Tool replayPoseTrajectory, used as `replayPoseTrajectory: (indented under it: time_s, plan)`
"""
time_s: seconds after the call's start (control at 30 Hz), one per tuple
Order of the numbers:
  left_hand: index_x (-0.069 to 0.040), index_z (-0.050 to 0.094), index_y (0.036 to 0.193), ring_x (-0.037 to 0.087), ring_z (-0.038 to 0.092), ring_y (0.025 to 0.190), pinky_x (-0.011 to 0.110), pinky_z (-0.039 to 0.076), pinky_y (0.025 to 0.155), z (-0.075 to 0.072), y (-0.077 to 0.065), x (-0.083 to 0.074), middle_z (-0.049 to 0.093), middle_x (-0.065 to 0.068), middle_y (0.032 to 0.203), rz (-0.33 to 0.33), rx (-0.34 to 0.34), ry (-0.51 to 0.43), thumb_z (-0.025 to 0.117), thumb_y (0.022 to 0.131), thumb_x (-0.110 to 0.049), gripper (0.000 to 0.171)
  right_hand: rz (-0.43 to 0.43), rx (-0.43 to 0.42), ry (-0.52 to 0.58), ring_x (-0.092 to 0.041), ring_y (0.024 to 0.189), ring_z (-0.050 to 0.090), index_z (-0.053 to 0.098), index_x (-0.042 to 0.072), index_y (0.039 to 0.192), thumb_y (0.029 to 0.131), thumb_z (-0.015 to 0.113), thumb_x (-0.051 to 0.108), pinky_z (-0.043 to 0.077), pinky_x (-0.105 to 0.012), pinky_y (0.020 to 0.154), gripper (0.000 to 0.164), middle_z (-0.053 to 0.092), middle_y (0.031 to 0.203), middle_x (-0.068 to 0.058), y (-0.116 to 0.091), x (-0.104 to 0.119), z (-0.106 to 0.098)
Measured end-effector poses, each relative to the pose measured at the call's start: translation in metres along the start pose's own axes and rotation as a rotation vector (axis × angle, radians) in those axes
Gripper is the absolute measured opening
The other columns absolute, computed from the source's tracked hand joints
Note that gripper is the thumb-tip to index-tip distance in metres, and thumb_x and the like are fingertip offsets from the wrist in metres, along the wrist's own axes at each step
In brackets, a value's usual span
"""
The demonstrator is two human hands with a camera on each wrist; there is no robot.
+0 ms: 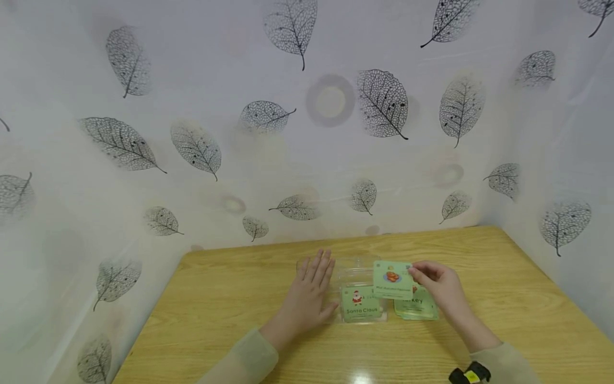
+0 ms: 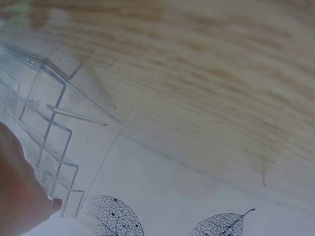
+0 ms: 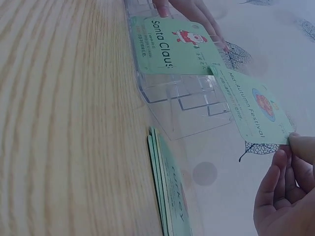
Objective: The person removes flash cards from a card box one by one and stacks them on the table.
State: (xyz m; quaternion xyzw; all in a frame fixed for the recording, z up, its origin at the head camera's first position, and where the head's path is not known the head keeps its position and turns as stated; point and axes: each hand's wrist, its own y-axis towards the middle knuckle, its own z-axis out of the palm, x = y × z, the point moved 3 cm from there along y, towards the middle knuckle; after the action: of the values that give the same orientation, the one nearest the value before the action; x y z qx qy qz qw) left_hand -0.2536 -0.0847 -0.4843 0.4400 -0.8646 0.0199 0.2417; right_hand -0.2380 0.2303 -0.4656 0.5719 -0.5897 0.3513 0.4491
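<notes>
A clear plastic tiered card stand (image 1: 354, 274) is on the wooden table. My left hand (image 1: 309, 296), fingers straight, rests against its left side. In the left wrist view, part of that hand (image 2: 19, 191) shows beside the stepped wall of the stand (image 2: 74, 132). A green Santa Claus card (image 1: 361, 305) leans in the stand's front tier. Between thumb and fingers, my right hand (image 1: 443, 290) pinches the right edge of a green Mid-Autumn Festival card (image 3: 258, 105), raised near the stand's right side. Below it lies a stack of green cards (image 1: 421, 310) with Turkey on top.
The wooden table (image 1: 230, 298) ends at a pale curtain (image 1: 326, 160) printed with dark leaves, which hangs behind and at both sides. A black band with a yellow patch (image 1: 471, 375) is by the right sleeve.
</notes>
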Motion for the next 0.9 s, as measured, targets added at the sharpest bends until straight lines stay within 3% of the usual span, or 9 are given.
replayPoseTrajectory:
  time_s: [0.33,0.6,0.9]
  plan:
    - [-0.004,0.016,0.170,0.034,0.011,0.168,0.048,0.022,0.136,0.000,0.000,-0.001,0.009,0.016,0.180,-0.005,-0.023,0.014,0.033,0.105,-0.071,0.095,-0.003,-0.019,-0.022,0.003,0.081,0.064,0.070,-0.011,0.119,0.104,0.070,0.018,0.059,-0.020,0.073,0.033,0.070,0.087,0.019,-0.001,-0.001,-0.006]
    - [-0.004,0.013,0.170,0.034,0.010,0.168,0.049,0.020,0.136,0.000,0.000,-0.001,0.009,0.017,0.180,-0.001,-0.018,0.012,0.032,0.105,-0.070,0.095,0.012,-0.033,-0.006,0.008,0.082,0.063,0.069,-0.013,0.123,0.106,0.068,0.018,0.061,-0.018,0.076,0.035,0.069,0.089,0.024,-0.002,-0.001,-0.011]
    - [-0.002,0.015,0.170,0.035,0.013,0.167,0.049,0.027,0.134,0.000,0.001,-0.001,0.013,0.018,0.179,0.002,-0.043,0.016,0.034,0.105,-0.070,0.096,0.023,-0.046,-0.027,0.008,0.080,0.061,0.068,-0.014,0.126,0.106,0.067,0.018,0.057,-0.016,0.075,0.037,0.066,0.084,0.027,0.002,-0.008,-0.018]
